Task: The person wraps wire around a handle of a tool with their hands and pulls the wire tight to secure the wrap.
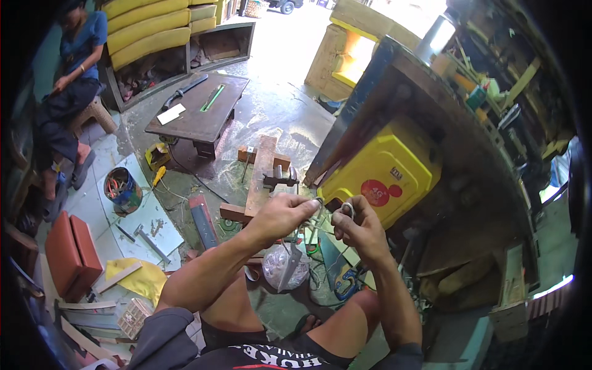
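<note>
Left hand (285, 213) and right hand (361, 229), fingertips nearly closed, pinch an apparent strand (321, 226) beyond the bag (272, 265); manipulation appears in hand, the next move likely requiring steady grip.

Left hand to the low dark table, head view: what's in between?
In the head view, a wooden board with crosspieces lies between the left hand and the low dark table.
</note>
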The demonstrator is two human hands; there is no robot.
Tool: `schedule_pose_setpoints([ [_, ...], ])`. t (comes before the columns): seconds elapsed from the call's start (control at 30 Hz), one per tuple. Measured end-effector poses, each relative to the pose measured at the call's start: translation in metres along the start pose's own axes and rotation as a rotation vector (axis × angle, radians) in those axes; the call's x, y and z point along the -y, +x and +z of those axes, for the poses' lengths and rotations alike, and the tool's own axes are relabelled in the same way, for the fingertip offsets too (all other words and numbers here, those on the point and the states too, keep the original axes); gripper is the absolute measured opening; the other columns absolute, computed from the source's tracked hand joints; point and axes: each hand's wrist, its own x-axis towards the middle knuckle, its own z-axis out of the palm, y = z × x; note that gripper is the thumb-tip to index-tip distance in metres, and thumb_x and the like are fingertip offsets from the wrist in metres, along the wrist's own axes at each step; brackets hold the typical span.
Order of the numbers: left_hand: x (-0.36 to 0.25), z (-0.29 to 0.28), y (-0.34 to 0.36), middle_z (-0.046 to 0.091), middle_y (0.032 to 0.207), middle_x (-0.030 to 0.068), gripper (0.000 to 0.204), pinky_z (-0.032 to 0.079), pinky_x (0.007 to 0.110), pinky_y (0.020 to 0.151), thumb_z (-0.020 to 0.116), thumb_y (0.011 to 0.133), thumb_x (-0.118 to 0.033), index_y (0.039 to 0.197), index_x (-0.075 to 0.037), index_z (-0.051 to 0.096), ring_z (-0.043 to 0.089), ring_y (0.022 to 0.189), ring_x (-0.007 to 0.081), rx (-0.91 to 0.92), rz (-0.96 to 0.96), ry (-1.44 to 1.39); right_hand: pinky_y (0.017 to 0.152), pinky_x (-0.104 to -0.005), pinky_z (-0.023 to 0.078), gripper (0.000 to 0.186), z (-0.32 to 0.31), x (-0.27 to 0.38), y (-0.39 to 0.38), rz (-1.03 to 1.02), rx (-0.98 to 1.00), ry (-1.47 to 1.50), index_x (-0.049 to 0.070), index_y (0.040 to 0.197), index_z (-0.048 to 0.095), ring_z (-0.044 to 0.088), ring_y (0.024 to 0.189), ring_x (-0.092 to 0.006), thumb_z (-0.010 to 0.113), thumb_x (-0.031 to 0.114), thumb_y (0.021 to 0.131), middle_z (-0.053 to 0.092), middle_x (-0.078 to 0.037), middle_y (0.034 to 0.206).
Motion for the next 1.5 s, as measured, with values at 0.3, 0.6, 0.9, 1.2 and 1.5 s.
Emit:
schedule_pose_setpoints([
  [0.3, 0.047, -0.075, 0.046, 0.067, 0.077, 0.0030, 0.045, 0.047, 0.031, 0.064, 0.061, 0.097, -0.042, 0.104, 0.001, 0.074, 0.057, 0.068, 0.0091, -0.015, -0.054, 0.260, 0.062, -0.0297, 0.052, 0.029, 0.007, -0.049, 0.053, 0.332, 0.067, -0.183, 0.005, 0.102, 0.061, 0.068, 0.082, -0.0148, 0.065, 0.033, 0.098, 0.068, -0.007, 0.095],
  [0.6, 0.110, -0.097, 0.141, 0.068, 0.066, 0.0075, 0.045, 0.050, 0.038, 0.064, 0.054, 0.098, -0.043, 0.093, -0.004, 0.074, 0.065, 0.064, 0.0195, 0.130, -0.440, 0.719, 0.090, -0.0380, 0.052, 0.052, -0.018, -0.251, 0.167, 0.118, -0.012, -0.718, -0.001, 0.128, 0.058, 0.070, 0.101, -0.0275, 0.066, 0.035, 0.092, 0.071, -0.020, 0.111],
  [0.9, 0.133, -0.094, 0.263, 0.071, 0.089, 0.0249, 0.049, 0.052, 0.046, 0.081, 0.051, 0.095, -0.041, 0.097, 0.004, 0.072, 0.069, 0.086, 0.0370, 0.439, -0.399, 1.264, 0.069, -0.0288, 0.055, 0.042, -0.008, -0.291, 0.230, 0.122, -0.094, 0.280, -0.002, 0.128, 0.055, 0.067, 0.082, -0.0174, 0.068, 0.012, 0.091, 0.069, -0.013, 0.094],
  [1.2, 0.139, -0.080, 0.300, 0.069, 0.095, 0.0273, 0.037, 0.052, 0.045, 0.074, 0.055, 0.080, -0.022, 0.095, 0.008, 0.070, 0.069, 0.085, 0.0331, 0.512, -0.636, 1.276, 0.075, -0.0336, 0.053, 0.026, -0.036, -0.279, 0.348, -0.224, -0.125, -0.253, 0.004, 0.110, 0.072, 0.068, 0.080, -0.0175, 0.065, 0.024, 0.094, 0.073, -0.010, 0.089],
  [1.5, 0.126, -0.080, 0.309, 0.063, 0.076, 0.0171, 0.037, 0.046, 0.044, 0.060, 0.051, 0.087, -0.027, 0.079, 0.006, 0.066, 0.057, 0.066, 0.0269, 0.610, -0.828, 1.173, 0.055, -0.0312, 0.039, 0.042, -0.036, -0.376, 0.254, 0.468, 0.288, 0.299, 0.006, 0.089, 0.075, 0.051, 0.058, -0.0122, 0.054, 0.041, 0.100, 0.056, 0.000, 0.066],
])
